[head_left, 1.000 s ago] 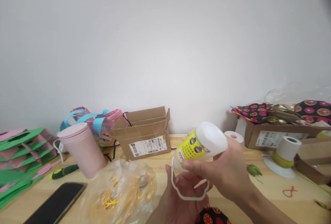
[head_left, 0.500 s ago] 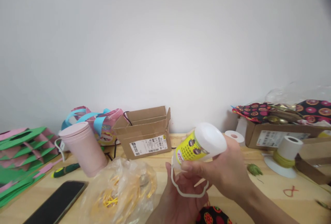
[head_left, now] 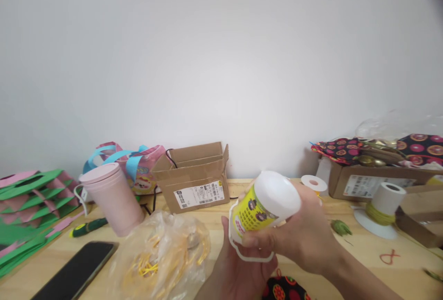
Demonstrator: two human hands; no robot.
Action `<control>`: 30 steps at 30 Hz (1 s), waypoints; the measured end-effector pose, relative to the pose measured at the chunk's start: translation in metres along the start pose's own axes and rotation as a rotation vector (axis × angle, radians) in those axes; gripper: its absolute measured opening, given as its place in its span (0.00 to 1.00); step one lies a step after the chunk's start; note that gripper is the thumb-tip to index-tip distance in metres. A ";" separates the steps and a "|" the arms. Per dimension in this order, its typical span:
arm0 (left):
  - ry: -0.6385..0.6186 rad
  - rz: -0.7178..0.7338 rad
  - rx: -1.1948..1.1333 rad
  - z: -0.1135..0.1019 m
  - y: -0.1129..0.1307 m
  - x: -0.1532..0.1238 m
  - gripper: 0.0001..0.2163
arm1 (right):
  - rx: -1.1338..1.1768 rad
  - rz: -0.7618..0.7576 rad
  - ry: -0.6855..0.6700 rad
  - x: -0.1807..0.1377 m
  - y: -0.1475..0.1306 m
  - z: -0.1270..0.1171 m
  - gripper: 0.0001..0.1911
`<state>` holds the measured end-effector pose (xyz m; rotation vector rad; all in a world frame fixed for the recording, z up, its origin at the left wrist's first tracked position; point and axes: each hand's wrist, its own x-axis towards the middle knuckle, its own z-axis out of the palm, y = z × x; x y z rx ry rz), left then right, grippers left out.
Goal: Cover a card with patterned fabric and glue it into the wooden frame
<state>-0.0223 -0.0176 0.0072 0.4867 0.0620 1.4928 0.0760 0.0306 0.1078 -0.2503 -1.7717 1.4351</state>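
A white plastic bottle (head_left: 258,205) with a yellow printed label is tilted steeply, its base up and its other end low over my left palm. My right hand (head_left: 301,235) is wrapped round it from the right, thumb across the label. A white carrying loop (head_left: 254,259) hangs from the bottle's lower end. Beneath it, my left hand (head_left: 238,267) is cupped palm up, partly hidden by the bottle and loop; I see nothing lying in it. A black patterned cloth piece (head_left: 284,288) with red and orange motifs lies just below my hands.
Left stand a pink tumbler (head_left: 112,201), a phone (head_left: 76,270) and green-pink paper layers (head_left: 38,198). A clear bag (head_left: 162,254) of yellow cords lies beside my left hand. Behind is an open carton (head_left: 194,184); right, a cord spool (head_left: 382,210) and a filled box (head_left: 353,182).
The bottle and my right hand have moved slightly down and left, closer to my left palm. The loop has shifted with the bottle. My left hand stays beneath.
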 end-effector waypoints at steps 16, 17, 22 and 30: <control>0.060 -0.104 -0.041 -0.003 0.014 -0.001 0.33 | -0.329 -0.134 0.453 -0.001 -0.015 -0.043 0.11; 0.053 -0.109 -0.038 -0.003 0.014 -0.001 0.33 | -0.370 -0.155 0.435 -0.002 -0.015 -0.043 0.12; 0.048 -0.105 0.056 -0.003 0.014 -0.002 0.32 | -0.548 -0.199 0.382 -0.003 -0.012 -0.040 0.13; 0.023 -0.062 0.085 -0.008 0.010 0.002 0.38 | -0.472 -0.096 0.279 -0.006 -0.016 -0.037 0.12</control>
